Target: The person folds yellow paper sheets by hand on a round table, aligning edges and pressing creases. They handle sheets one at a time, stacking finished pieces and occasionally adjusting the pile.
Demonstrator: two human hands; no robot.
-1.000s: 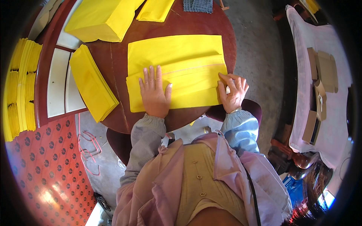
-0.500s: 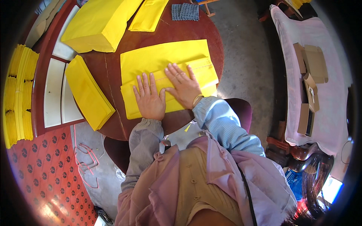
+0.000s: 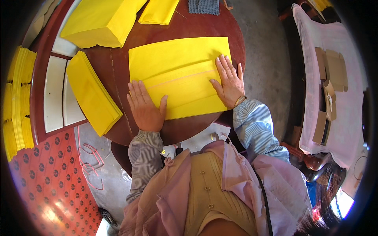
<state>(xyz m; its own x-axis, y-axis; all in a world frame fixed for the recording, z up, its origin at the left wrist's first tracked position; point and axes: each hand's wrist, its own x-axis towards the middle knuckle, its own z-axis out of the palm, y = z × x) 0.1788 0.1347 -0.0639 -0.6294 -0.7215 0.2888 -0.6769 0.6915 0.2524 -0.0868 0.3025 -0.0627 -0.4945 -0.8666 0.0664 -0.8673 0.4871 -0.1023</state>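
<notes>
A yellow cloth-like sheet (image 3: 177, 59) lies on the round dark red table, with its near part folded up in a band toward the middle. A thin pinkish line runs across the folded band. My left hand (image 3: 146, 108) rests flat on the left end of the fold, thumb spread from the fingers. On the right end my right hand (image 3: 229, 80) lies with its fingers stretched out over the edge of the sheet. Neither hand grips anything. To the left sits a folded stack of yellow cloth (image 3: 93, 94).
A big yellow bundle (image 3: 96, 25) and a folded yellow piece (image 3: 159, 11) lie at the table's far side, near a grey textured cloth (image 3: 203, 6). Tall yellow stacks (image 3: 17, 106) stand far left. Cardboard boxes (image 3: 334, 70) rest on a pink-covered surface at right.
My hands have moved apart, the left toward the sheet's left end and the right to its right end. The folded band between them now shows uncovered.
</notes>
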